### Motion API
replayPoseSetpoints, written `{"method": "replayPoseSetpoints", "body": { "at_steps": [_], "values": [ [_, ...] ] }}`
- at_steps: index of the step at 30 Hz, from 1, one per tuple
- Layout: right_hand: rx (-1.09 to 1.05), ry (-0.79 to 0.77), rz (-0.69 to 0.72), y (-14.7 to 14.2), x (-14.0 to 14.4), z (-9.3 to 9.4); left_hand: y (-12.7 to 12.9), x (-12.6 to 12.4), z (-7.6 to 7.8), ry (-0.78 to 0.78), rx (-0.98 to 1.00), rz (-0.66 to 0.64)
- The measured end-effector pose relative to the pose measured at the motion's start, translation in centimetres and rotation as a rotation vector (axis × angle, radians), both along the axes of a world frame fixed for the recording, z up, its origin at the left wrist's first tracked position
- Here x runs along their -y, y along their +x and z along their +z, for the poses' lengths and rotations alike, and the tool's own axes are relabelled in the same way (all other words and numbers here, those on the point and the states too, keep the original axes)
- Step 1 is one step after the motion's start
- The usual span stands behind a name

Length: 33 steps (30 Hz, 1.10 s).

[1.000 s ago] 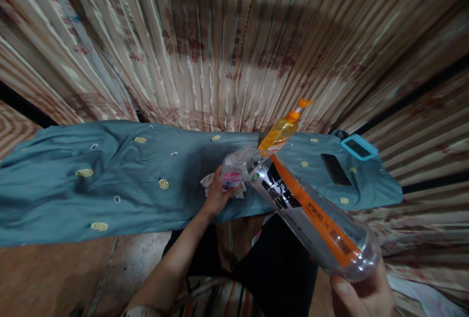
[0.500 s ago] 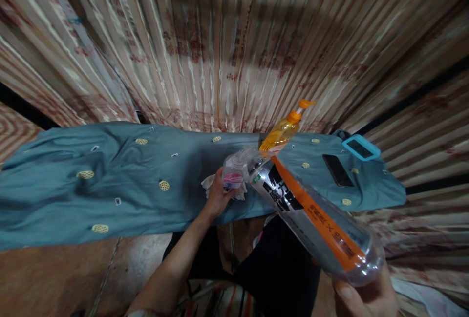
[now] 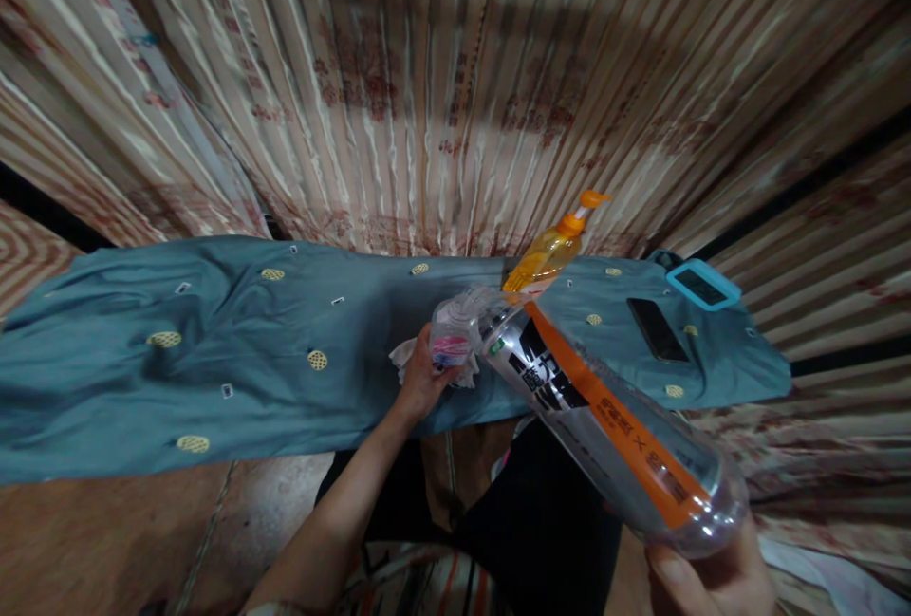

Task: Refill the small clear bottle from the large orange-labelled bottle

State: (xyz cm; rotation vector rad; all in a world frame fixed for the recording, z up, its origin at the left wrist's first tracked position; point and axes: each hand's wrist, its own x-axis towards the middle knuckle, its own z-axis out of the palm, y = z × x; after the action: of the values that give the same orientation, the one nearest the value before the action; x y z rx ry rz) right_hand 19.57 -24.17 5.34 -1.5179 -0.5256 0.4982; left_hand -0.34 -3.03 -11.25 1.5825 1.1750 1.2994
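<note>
While the right hand (image 3: 712, 578) grips the big clear bottle (image 3: 612, 421) by its base, tilted so its mouth meets the small bottle (image 3: 454, 336), the left hand (image 3: 421, 379) clasps that one upright to steady it. Both sit just before the orange pump bottle (image 3: 551, 251) (on the blue-clothed counter (image 3: 213, 360)).

The right hand (image 3: 712, 578) at the lower right of the frame is cut off by the bottom edge, so only the thumb and part of the palm show under the base of the large clear bottle (image 3: 604, 412). That bottle's neck hides where it meets the small plastic cup (image 3: 455, 336) held in the left hand (image 3: 421, 379), and it covers the lower part of the orange pump bottle (image 3: 551, 251) behind it. The print on the large bottle's label is too blurred to read, and the white cloth (image 3: 405, 355) beneath the left hand is mostly hidden.
</note>
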Motion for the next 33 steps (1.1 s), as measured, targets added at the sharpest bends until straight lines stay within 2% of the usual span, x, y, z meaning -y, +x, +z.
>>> {"method": "replayPoseSetpoints", "body": {
  "at_steps": [6, 11, 21, 24, 28, 33],
  "values": [
    [0.078, -0.06, -0.031, -0.4, -0.2, 0.6, 0.1, -0.1, 0.0, 0.024, 0.008, -0.011],
    [0.053, -0.073, -0.022, -0.7, -0.1, 0.7, 0.0, 0.0, 0.2, -0.001, 0.012, -0.033],
    [0.039, -0.045, 0.048, 1.6, 0.8, -1.7, 0.0, 0.0, 0.0, -0.033, 0.009, -0.035],
    [0.067, -0.023, 0.056, 0.8, 0.6, -1.1, -0.1, 0.0, 0.0, -0.043, 0.008, -0.039],
    [0.05, -0.038, -0.003, 0.0, 0.4, -0.5, -0.1, 0.1, 0.1, -0.042, 0.013, -0.045],
    [0.092, -0.045, 0.076, 1.7, 1.3, -2.4, -0.1, 0.1, 0.5, -0.03, 0.01, -0.044]
  ]
}}
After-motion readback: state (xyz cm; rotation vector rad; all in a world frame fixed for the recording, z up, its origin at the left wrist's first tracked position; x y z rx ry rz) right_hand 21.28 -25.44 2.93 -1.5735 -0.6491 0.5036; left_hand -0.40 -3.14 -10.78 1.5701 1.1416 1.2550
